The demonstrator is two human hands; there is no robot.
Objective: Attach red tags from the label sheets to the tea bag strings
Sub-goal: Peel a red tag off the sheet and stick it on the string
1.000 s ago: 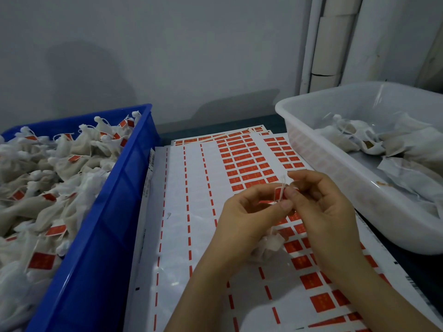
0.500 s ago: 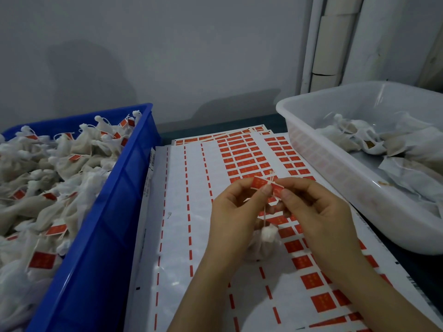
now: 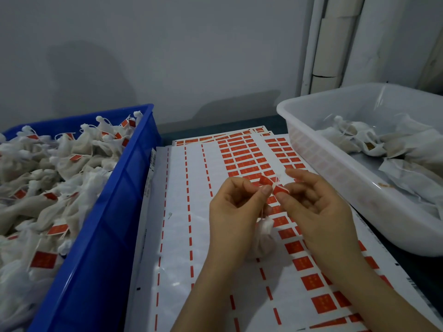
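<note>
Nearest me, bottom middle of the frame, is the label sheet point(image 3: 177, 236). Its left columns are peeled bare and the right ones are full of red labels. The tea bag point(image 3: 263, 238) dangles just above it, dead centre, on its string point(image 3: 264, 208).

Follow the string up and you hit my hands. My left hand point(image 3: 230, 212) pinches the left half of the red tag point(image 3: 266, 180) between thumb and forefinger. My right hand point(image 3: 318, 212) pinches the other half, with the spare fingers loosely curled. The tag's open in a shallow V with the string through the crease, so I reckon this is the fold-it-shut bit.

My tips: let the bag's weight keep the string straight, keep it sitting right in the fold, line up both edges before committing, then squeeze from the crease outward. Sticky faces grab fast, so a crooked fold probably stays crooked.

Further up: the blue bin point(image 3: 96, 236) on the left, heaped with tagged bags, is presumably where this one goes. The white tub point(image 3: 335, 168) on the right holds bags with no red on them that I can see.
</note>
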